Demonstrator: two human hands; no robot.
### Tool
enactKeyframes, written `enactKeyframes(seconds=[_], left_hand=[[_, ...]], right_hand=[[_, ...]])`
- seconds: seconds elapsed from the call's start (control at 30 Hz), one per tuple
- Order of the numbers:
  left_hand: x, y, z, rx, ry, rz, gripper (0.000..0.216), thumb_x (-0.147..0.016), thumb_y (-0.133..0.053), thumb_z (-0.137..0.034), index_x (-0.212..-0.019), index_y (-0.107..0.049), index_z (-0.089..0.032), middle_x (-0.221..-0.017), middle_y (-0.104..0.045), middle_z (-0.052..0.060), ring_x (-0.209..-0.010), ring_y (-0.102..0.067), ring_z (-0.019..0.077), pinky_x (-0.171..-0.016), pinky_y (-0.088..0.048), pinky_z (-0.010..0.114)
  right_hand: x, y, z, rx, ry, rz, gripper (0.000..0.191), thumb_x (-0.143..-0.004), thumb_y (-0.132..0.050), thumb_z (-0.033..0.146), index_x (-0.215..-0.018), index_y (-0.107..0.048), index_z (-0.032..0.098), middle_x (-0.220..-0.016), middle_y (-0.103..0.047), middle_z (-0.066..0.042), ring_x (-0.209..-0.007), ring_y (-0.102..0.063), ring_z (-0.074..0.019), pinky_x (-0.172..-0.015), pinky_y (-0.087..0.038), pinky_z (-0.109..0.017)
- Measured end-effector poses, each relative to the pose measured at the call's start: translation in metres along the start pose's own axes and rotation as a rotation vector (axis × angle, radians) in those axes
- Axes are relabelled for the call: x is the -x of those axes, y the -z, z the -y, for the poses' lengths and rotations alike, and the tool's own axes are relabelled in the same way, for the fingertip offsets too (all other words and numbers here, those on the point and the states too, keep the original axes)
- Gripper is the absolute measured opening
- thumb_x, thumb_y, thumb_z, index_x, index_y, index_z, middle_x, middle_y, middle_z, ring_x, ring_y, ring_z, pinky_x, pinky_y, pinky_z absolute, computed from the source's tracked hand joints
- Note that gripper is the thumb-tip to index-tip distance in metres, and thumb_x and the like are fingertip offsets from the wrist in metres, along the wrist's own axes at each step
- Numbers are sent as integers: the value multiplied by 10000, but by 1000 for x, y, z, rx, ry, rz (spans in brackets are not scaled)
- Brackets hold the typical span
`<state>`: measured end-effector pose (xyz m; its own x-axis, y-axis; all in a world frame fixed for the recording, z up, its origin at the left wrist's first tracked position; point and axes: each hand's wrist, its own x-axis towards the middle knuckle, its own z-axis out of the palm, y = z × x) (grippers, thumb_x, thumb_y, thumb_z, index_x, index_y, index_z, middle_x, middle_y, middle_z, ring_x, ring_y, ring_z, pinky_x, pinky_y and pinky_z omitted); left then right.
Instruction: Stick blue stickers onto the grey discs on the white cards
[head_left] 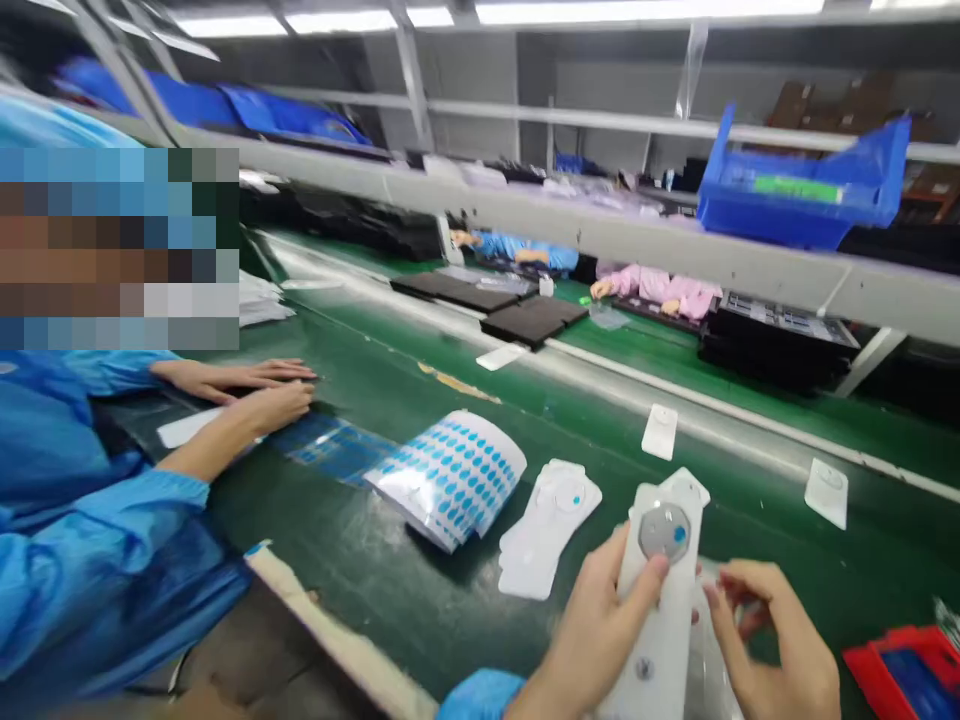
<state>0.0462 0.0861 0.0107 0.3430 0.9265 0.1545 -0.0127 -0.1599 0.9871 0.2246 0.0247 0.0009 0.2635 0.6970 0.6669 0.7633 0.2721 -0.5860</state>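
My left hand (592, 620) is wrapped round a long white plastic panel (660, 620), thumb on its face. The panel has a round grey disc with a blue dot near its top and a small dark mark lower down. Another white piece (688, 486) shows behind its top end. Right of the panel, my right hand (784, 635) has its fingers curled in a pinch at a clear plastic film (709, 655); their exact grip is partly hidden. A small stack of similar white panels (547, 530) lies left of my hands, the top one with a blue dot.
A curled sheet of blue round stickers (457, 475) lies on the green belt (600, 410). White panels (660, 430) are spaced along the far side. A co-worker's hands (247, 395) work at left. A red bin (907, 670) stands at lower right, and a blue bin (802, 190) hangs above.
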Motion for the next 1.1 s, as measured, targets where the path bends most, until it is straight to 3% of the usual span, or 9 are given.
enactKeyframes(seconds=[0.07, 0.2, 0.37, 0.6, 0.93, 1.1], left_hand=[[4, 3, -9, 79, 94, 32, 331, -993, -656, -468, -1082, -766, -169, -957, -804, 78, -873, -761, 265, -772, -627, 340], [11, 3, -14, 267, 274, 144, 366, -1018, -648, -488, -1189, -734, -176, -858, -803, 64, -644, -739, 223, -583, -607, 315], [19, 4, -16, 167, 165, 125, 307, -1048, -624, -409, -1186, -776, -182, -815, -795, 55, -675, -744, 221, -546, -573, 275], [18, 2, -17, 16, 37, 124, 305, -1066, -578, -329, -1239, -784, -185, -731, -761, 11, -542, -636, 151, -458, -470, 216], [22, -1, -27, 23, 15, 100, 188, -1034, -597, -260, -979, -756, -177, -654, -700, -22, -580, -674, 140, -522, -493, 194], [24, -3, -27, 37, 14, 88, 213, -1022, -610, -258, -830, -672, -191, -609, -652, -34, -573, -677, 137, -513, -493, 182]], right_hand=[[-8, 8, 11, -20, 168, 20, 142, -968, -743, 230, -1101, -781, 259, -911, -776, -51, -603, -681, -152, -541, -607, -259], [-24, 9, 26, 25, 217, 112, 243, -982, -721, 113, -1155, -786, 271, -960, -754, -44, -713, -708, -137, -609, -623, -258], [-28, 9, 33, 79, 234, 144, 202, -1006, -696, 117, -1114, -785, 263, -940, -764, -40, -735, -720, -141, -607, -619, -271], [-31, 13, 30, 201, 388, 165, 173, -998, -687, 96, -1061, -754, 242, -944, -796, -44, -794, -765, -158, -645, -603, -252], [-22, 8, 15, 333, 670, -38, 233, -949, -754, 26, -1118, -709, 180, -823, -771, -30, -681, -720, -156, -610, -550, -285], [-21, 11, 14, 312, 650, -34, 250, -940, -766, 31, -1124, -711, 190, -813, -768, -22, -672, -720, -158, -602, -552, -287]])
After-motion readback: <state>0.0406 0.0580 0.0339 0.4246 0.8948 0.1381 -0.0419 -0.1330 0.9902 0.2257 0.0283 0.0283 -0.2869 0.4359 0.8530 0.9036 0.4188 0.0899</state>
